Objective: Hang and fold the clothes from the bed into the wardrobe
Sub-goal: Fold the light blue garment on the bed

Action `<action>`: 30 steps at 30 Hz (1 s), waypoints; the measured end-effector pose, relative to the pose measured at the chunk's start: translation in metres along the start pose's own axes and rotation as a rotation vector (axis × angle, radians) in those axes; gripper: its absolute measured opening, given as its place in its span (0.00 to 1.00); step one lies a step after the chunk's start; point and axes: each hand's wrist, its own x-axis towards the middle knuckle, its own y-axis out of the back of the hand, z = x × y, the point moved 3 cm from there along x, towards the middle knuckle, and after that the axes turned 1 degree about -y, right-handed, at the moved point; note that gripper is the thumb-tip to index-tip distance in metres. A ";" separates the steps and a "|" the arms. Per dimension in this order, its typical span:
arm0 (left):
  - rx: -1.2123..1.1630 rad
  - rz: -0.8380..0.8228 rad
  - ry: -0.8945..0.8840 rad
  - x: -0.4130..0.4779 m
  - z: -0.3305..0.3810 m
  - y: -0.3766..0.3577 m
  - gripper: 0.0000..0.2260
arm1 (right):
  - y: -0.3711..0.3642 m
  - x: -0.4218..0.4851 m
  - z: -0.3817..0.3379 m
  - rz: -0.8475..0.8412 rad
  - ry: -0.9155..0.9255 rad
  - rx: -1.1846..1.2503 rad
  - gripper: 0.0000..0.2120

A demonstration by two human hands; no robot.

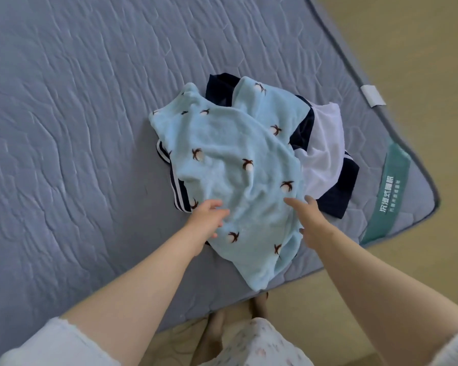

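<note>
A: Fleece [222, 165], pale blue, tops the pile near the mattress [77, 101] corner. How best to lift it?

B: I'd pinch only that top layer at two well-apart spots, so the navy garment [339, 186] and white garment [325, 138] beneath aren't dragged along.

A: And the hands?

B: Both reach forward, palms down. The left hand [209, 215] has loosely spread fingers at the fleece, the right hand [311, 220] straight ones just over it. Neither grips anything.

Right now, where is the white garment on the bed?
In the head view, the white garment lies just right of the light blue fleece, over the navy garment, toward the right edge of the mattress.
</note>
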 end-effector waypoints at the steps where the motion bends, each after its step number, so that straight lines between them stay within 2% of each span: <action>1: -0.103 -0.021 0.052 0.001 -0.003 0.004 0.11 | -0.005 0.003 -0.002 -0.014 -0.009 0.003 0.34; 3: -0.173 -0.048 0.084 0.000 -0.010 0.011 0.11 | -0.012 0.004 -0.003 -0.037 0.008 -0.032 0.26; 6: -0.149 -0.117 0.050 -0.007 -0.022 0.016 0.13 | -0.018 -0.010 -0.007 -0.073 0.060 -0.051 0.07; 8: -0.113 -0.172 -0.019 -0.016 -0.026 0.017 0.17 | -0.024 -0.029 -0.012 -0.125 0.092 -0.009 0.05; 12: -0.083 -0.265 -0.234 -0.048 -0.022 0.018 0.27 | -0.055 -0.087 -0.025 -0.317 0.191 -0.010 0.09; 14: -0.160 -0.181 -0.298 -0.067 -0.019 0.031 0.24 | -0.074 -0.121 -0.030 -0.439 0.237 -0.052 0.09; 17: -0.290 0.054 -0.336 -0.096 -0.018 0.072 0.07 | -0.103 -0.171 -0.036 -0.568 0.296 -0.111 0.08; 18: -0.299 0.113 -0.338 -0.106 -0.020 0.088 0.05 | -0.113 -0.187 -0.037 -0.596 0.307 -0.127 0.08; 22: -0.316 0.288 -0.309 -0.139 -0.046 0.147 0.04 | -0.162 -0.246 -0.028 -0.661 0.325 -0.179 0.08; 26: -0.493 0.426 -0.287 -0.169 -0.083 0.217 0.09 | -0.215 -0.289 -0.004 -0.630 0.360 -0.153 0.06; 30: -0.649 0.666 -0.289 -0.205 -0.129 0.303 0.08 | -0.283 -0.336 0.029 -0.626 0.404 -0.173 0.07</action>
